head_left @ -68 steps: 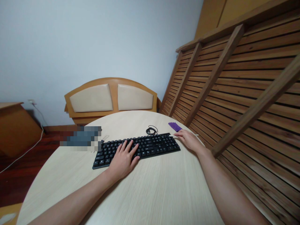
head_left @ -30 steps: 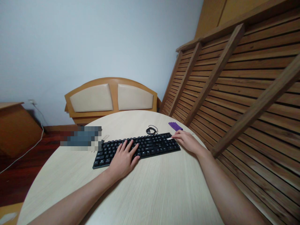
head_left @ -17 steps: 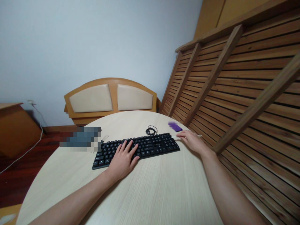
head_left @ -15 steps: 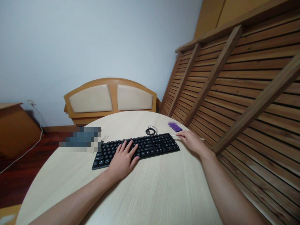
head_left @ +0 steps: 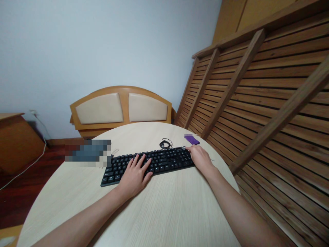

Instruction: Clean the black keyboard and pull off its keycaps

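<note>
A black keyboard (head_left: 160, 161) lies at a slant across the round table. My left hand (head_left: 135, 173) rests flat on its keys left of the middle, fingers spread. At the keyboard's upper right corner, my right hand (head_left: 202, 157) is closed on a slim stick-like tool. The tool's pale tip (head_left: 183, 148) is at the top edge above the number keys, and its thin far end sticks out to the right behind the hand. My fingers hide most of it, so its exact kind is unclear. Just beyond the keyboard sits its coiled black cable (head_left: 164, 144).
A purple cloth-like piece (head_left: 192, 139) lies near the table's (head_left: 164, 212) far right edge. On the left is a blurred-out dark blue item (head_left: 88, 151). A slatted wooden frame (head_left: 257, 96) leans along the right side; a headboard (head_left: 120, 106) stands behind the table.
My right hand has moved left and slightly nearer, bringing the tool's tip onto the keyboard's upper right edge. The left hand has stayed in place.
</note>
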`<action>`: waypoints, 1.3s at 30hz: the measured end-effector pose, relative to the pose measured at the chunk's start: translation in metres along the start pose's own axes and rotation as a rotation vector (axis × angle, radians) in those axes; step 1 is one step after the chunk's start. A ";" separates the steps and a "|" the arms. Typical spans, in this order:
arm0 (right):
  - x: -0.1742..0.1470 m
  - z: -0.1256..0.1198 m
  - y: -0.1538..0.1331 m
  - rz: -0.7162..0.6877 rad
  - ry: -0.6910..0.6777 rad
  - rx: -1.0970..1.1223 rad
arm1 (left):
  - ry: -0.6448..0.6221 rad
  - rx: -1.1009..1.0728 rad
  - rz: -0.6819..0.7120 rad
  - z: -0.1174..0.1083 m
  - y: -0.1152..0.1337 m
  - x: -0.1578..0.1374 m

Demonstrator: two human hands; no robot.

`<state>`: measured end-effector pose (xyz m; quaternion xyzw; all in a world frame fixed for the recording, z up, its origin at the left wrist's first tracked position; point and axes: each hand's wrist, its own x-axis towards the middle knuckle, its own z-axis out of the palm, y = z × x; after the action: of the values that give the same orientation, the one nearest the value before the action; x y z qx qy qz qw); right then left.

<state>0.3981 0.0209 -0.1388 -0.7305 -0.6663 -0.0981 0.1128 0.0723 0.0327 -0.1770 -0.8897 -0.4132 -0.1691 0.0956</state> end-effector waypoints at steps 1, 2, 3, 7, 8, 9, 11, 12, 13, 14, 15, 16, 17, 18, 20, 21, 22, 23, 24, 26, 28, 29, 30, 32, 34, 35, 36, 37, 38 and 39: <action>0.000 0.000 0.001 0.010 0.004 0.000 | -0.001 0.001 0.002 0.000 0.000 0.000; -0.001 0.000 0.001 0.021 0.008 0.000 | -0.001 0.002 0.002 0.000 0.000 0.000; -0.001 0.000 0.001 0.033 0.011 0.001 | 0.000 0.003 0.002 0.000 0.000 0.000; -0.004 -0.002 0.000 0.078 0.021 0.018 | -0.007 0.012 0.001 0.000 0.000 0.000; -0.004 -0.003 -0.001 0.086 0.022 0.023 | -0.008 0.014 0.001 0.000 0.000 0.000; -0.005 -0.004 -0.002 0.093 0.022 0.029 | -0.007 0.014 0.002 0.000 0.000 0.000; -0.006 -0.006 -0.004 0.101 0.014 0.041 | -0.003 0.012 0.001 0.000 0.000 0.000; -0.007 -0.007 -0.005 0.104 0.008 0.046 | -0.003 0.012 0.001 0.000 0.000 0.000; -0.007 -0.008 -0.006 0.107 0.002 0.050 | -0.005 0.011 0.001 0.000 0.000 0.000; -0.008 -0.010 -0.006 0.111 -0.004 0.053 | -0.005 0.011 0.000 0.000 0.000 0.000; -0.008 -0.011 -0.006 0.114 -0.010 0.056 | -0.005 0.009 0.000 0.000 0.000 0.000; -0.009 -0.012 -0.006 0.116 -0.014 0.059 | -0.004 0.007 -0.001 0.000 0.000 0.000; -0.009 -0.014 -0.006 0.117 -0.018 0.062 | -0.002 0.005 -0.002 0.000 0.000 0.000; -0.010 -0.015 -0.005 0.116 -0.021 0.064 | -0.001 0.002 -0.002 0.000 0.000 0.000; -0.012 -0.018 -0.005 0.109 -0.027 0.070 | 0.002 -0.004 -0.003 0.000 0.000 0.000; -0.013 -0.019 -0.004 0.104 -0.033 0.072 | 0.003 -0.006 -0.003 0.000 -0.001 0.000; -0.014 -0.021 -0.003 0.099 -0.043 0.076 | 0.004 -0.007 -0.004 0.000 -0.001 0.000; -0.015 -0.023 -0.003 0.097 -0.056 0.080 | 0.005 -0.008 -0.004 0.000 -0.001 0.000; -0.016 -0.024 -0.002 0.099 -0.073 0.084 | 0.003 -0.009 -0.004 0.000 -0.001 0.000; -0.018 -0.027 0.002 0.108 -0.108 0.095 | -0.007 -0.008 -0.005 -0.001 0.000 0.000; -0.020 -0.030 0.007 0.115 -0.135 0.112 | -0.015 -0.006 -0.007 -0.001 0.000 0.000; -0.020 -0.031 0.010 0.118 -0.146 0.123 | -0.015 -0.006 -0.009 -0.001 0.000 0.000; -0.020 -0.031 0.013 0.121 -0.158 0.135 | -0.013 -0.006 -0.009 -0.001 0.000 0.000; -0.021 -0.032 0.019 0.126 -0.190 0.163 | -0.003 -0.007 -0.007 -0.001 0.000 0.000; -0.023 -0.034 0.024 0.124 -0.227 0.200 | 0.004 -0.007 -0.003 0.000 0.000 0.000; -0.024 -0.034 0.026 0.120 -0.244 0.223 | 0.006 -0.007 -0.002 0.000 0.000 0.000; -0.026 -0.035 0.029 0.116 -0.260 0.246 | 0.006 -0.008 -0.001 0.001 -0.001 0.000; -0.028 -0.036 0.031 0.114 -0.276 0.268 | 0.005 -0.008 -0.001 0.001 -0.001 0.000; -0.029 -0.037 0.034 0.115 -0.291 0.285 | 0.005 -0.009 -0.002 0.001 -0.001 0.000; -0.031 -0.038 0.036 0.121 -0.307 0.298 | 0.005 -0.008 -0.003 0.001 -0.001 0.000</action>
<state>0.4312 -0.0228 -0.1131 -0.7507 -0.6379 0.1207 0.1224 0.0717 0.0334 -0.1779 -0.8889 -0.4138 -0.1731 0.0928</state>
